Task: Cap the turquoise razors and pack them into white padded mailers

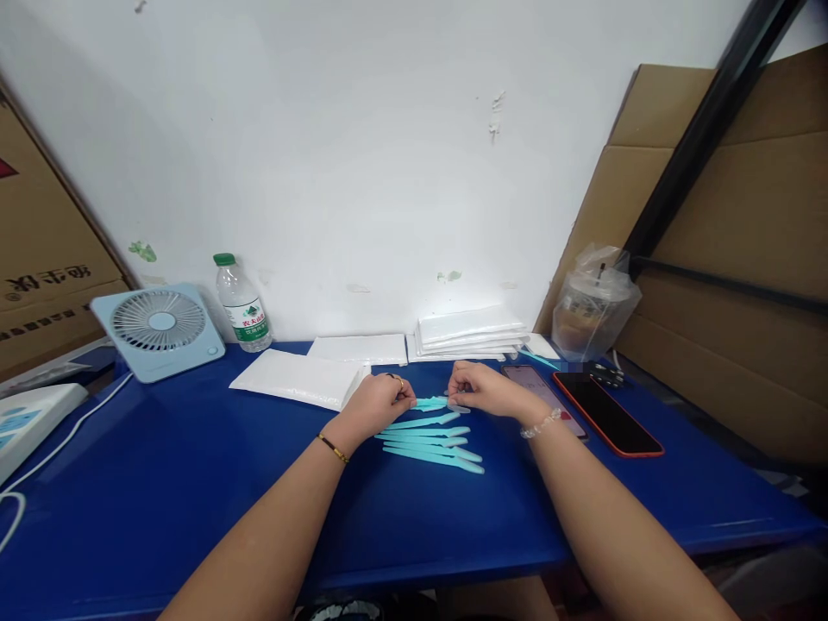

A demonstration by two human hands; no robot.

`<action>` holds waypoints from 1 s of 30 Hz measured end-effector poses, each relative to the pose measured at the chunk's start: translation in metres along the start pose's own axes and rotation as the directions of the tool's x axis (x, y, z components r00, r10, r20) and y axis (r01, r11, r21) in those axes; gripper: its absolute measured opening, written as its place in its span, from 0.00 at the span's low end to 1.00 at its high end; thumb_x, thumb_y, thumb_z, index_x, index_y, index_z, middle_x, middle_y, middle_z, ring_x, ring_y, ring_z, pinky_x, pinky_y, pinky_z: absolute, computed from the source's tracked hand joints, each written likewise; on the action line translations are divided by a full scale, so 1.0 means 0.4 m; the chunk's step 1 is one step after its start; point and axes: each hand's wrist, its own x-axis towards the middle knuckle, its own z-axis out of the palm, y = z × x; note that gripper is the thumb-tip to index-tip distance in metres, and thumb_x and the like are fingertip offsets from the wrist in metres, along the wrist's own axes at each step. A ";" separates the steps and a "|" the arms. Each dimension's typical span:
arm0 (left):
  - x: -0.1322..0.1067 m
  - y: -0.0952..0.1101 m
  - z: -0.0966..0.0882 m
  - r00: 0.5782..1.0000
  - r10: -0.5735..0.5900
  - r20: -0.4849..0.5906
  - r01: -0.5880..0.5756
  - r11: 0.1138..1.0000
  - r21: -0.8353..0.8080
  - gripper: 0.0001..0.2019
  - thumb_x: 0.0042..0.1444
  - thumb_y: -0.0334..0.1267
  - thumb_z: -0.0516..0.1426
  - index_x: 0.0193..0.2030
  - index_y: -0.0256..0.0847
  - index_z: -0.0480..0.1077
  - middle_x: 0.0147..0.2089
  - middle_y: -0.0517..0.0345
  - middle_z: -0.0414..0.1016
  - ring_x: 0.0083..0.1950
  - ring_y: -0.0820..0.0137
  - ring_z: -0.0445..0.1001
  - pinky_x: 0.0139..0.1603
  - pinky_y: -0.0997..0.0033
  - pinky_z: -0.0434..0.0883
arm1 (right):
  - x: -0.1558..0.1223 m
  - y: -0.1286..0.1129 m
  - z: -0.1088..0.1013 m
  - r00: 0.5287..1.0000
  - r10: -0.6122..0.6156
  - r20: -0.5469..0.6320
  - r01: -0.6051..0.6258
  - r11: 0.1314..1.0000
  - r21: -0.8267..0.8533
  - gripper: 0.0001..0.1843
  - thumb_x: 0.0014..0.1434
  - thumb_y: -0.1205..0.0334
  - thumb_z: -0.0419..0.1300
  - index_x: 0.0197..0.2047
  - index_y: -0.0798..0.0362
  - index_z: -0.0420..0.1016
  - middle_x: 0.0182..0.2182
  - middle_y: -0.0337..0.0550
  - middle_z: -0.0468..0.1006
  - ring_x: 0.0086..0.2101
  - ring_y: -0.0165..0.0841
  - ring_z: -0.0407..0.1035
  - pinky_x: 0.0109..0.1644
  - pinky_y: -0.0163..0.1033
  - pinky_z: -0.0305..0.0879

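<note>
My left hand (381, 402) pinches one end of a teal eyebrow razor (430, 404). My right hand (482, 390) has its fingertips closed on the other end, where a small clear piece, perhaps a blade cover (459, 409), shows under the fingers. Just below, several more teal eyebrow razors (427, 442) lie fanned out on the blue table (259, 500), handles to the left. A white padded envelope (294, 379) lies beside my left hand, its end partly behind the fingers.
Against the wall stand a blue fan (159, 332), a water bottle (242, 302) and a stack of white envelopes (472, 332). To the right are a phone with a lit screen (540, 392), a red-edged phone (608, 414) and a bagged drink cup (588, 306). Cardboard (737, 207) borders the table.
</note>
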 end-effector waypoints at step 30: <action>-0.010 -0.026 0.006 0.997 -0.040 -0.061 0.040 0.999 0.000 0.11 0.54 0.44 0.54 0.39 0.45 0.73 0.42 0.56 0.75 0.47 0.63 0.69 0.46 0.67 0.64 | -0.007 0.021 -0.010 0.995 0.089 -0.046 -0.092 0.995 -0.050 0.04 0.50 0.63 0.62 0.28 0.54 0.74 0.31 0.41 0.71 0.29 0.29 0.64 0.31 0.33 0.58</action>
